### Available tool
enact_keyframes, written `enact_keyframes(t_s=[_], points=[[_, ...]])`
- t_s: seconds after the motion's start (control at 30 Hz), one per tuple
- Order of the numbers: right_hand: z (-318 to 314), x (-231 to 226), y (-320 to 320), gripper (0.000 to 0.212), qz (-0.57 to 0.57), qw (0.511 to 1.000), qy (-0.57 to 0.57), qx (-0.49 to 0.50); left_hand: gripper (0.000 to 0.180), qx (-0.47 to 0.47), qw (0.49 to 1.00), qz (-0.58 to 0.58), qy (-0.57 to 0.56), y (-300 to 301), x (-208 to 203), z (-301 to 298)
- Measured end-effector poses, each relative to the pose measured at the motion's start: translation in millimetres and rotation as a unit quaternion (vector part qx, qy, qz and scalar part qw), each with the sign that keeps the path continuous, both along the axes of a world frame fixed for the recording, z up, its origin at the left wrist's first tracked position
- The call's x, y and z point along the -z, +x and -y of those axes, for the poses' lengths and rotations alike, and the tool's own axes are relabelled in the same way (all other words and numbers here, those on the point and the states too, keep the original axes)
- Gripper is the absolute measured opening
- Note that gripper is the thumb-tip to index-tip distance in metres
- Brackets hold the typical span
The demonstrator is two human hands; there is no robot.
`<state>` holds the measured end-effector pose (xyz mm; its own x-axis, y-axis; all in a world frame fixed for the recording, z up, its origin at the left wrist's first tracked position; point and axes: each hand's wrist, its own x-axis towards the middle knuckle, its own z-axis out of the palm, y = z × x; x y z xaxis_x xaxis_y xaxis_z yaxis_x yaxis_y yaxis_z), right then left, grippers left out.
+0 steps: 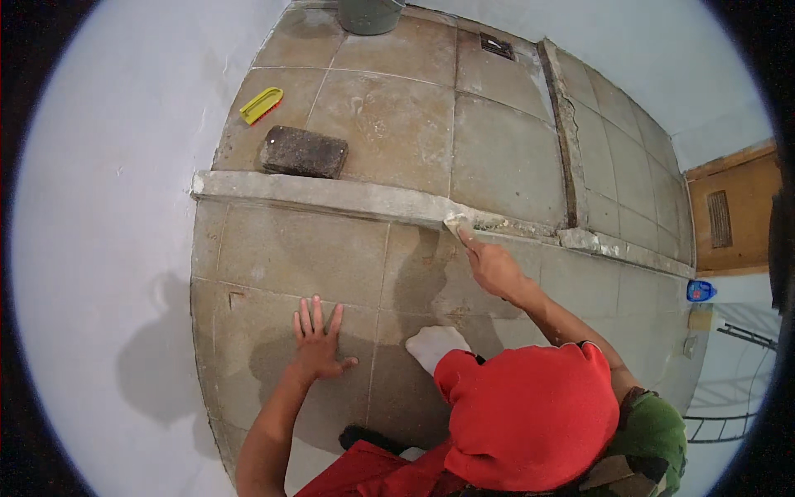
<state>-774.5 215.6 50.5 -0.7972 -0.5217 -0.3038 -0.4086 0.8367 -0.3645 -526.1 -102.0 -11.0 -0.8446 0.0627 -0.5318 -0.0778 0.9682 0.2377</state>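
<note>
One pale, flat-bladed scraper [454,222] meets the edge of a low, whitish ledge [315,195] that runs across the tiled floor [273,248], near the spot where a second ledge [568,137] branches away toward the far wall. The right hand [495,269] is closed around the scraper, its index finger stretched along the tool toward the blade; what the other fingers do is hard to tell. Well apart from it, the left hand [316,344] lies palm down on the tiles with fingers spread, holding nothing. Between the two hands is a foot in a white sock [436,346], beside a large rounded stretch of red cloth [534,418], with camouflage fabric [654,443] to its right. Beyond the ledge, a dark, rough block [305,151] sits close against it, and a yellow brush [262,106] with red bristles lies just past the block. Farther out stand a grey-green bucket [370,15], cut off by the upper edge, and a small drain grate [497,45] set in the floor. At the far right, a blue container [701,291] sits near a brown wooden door [735,211].
</note>
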Motion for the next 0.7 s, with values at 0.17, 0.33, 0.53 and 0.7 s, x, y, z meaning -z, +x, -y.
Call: enact_keyframes(t_s=[0.17, 0.33, 0.53, 0.7], points=[[1, 1, -6, 0.047, 0.012, 1.000, 0.004, 0.008, 0.126, 0.001, 1.000, 0.031, -0.006, -3, -4, -2], [8, -13, 2, 0.049, 0.038, 0.998, 0.052, 0.013, 0.126, 0.000, 1.000, 0.026, -0.014, 0, 2, 0], [4, -12, 9, 0.054, 0.018, 0.996, 0.087, 0.023, 0.125, -0.002, 1.000, 0.020, -0.005, -1, -3, -2], [10, -14, 3, 0.061, -0.032, 0.993, 0.106, 0.028, 0.126, -0.004, 0.999, 0.035, -0.001, -5, -6, -3]])
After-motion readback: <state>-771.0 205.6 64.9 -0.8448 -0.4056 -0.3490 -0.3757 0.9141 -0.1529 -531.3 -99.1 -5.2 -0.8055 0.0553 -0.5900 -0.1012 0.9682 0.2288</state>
